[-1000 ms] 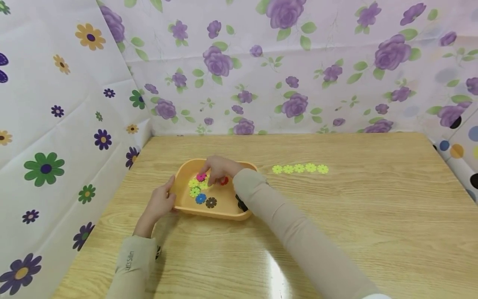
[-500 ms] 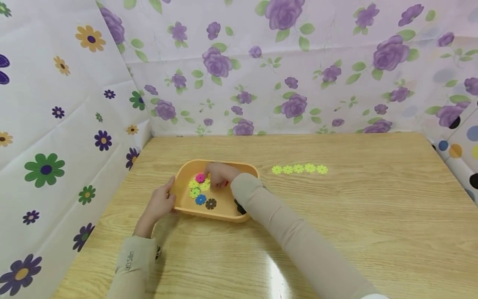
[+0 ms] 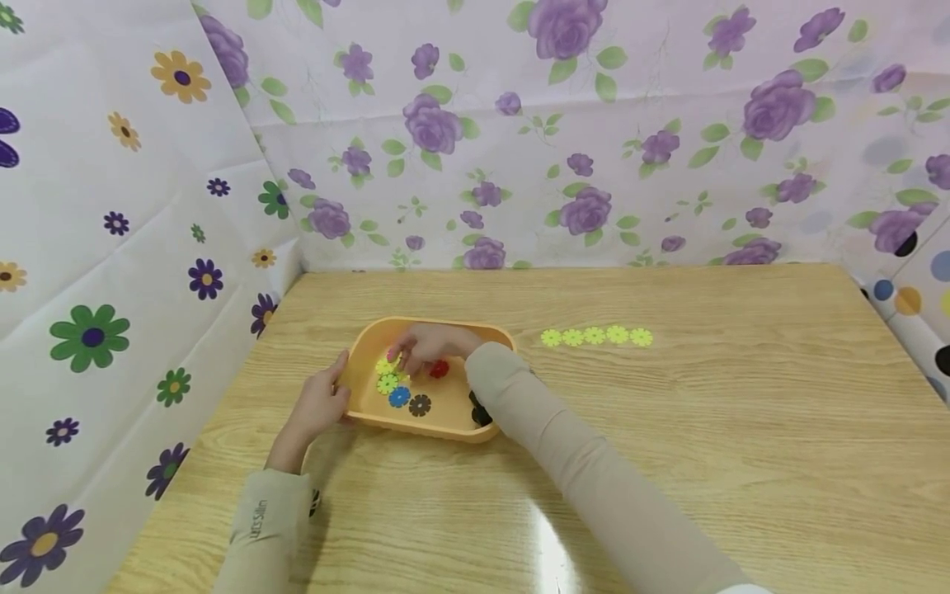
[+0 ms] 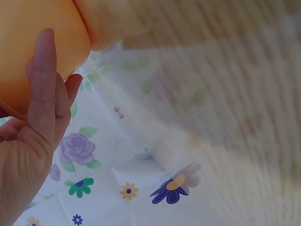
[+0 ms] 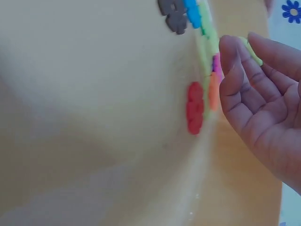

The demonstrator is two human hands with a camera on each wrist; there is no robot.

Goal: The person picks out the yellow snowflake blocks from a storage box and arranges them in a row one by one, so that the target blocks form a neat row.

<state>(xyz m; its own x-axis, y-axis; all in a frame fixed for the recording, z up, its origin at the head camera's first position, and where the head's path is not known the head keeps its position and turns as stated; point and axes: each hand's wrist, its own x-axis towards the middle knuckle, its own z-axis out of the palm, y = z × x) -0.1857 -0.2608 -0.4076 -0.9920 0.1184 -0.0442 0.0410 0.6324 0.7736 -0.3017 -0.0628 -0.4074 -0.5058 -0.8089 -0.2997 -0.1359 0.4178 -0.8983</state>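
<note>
An orange plastic basin [image 3: 426, 426] stands on the table, holding notched snowflake discs. My left hand [image 3: 322, 402] grips its left end, long fingers [image 4: 43, 84] along the outer wall. Inside the basin, my right hand [image 3: 433, 342] reaches in from the right; the right wrist view shows a yellow-green disc [image 5: 251, 51] pinched between its thumb and fingers. Near that hand lie a red disc [image 3: 439, 369], a blue disc [image 3: 399, 397], a dark brown disc [image 3: 420, 405] and a yellow-green disc [image 3: 387, 384]. A pink disc is mostly hidden behind the fingers.
Right of the basin, several yellow discs [image 3: 594, 336] form a row on the wooden table [image 3: 668, 462]. Black pieces [image 3: 480, 410] lie at the basin's right end, partly behind the right sleeve. Flower-printed sheets [image 3: 482, 124] stand along the table's back and left sides.
My right hand has shifted slightly among the discs, moving left over the pink and yellow ones and uncovering the red disc. The left hand and the basin stay nearly still.
</note>
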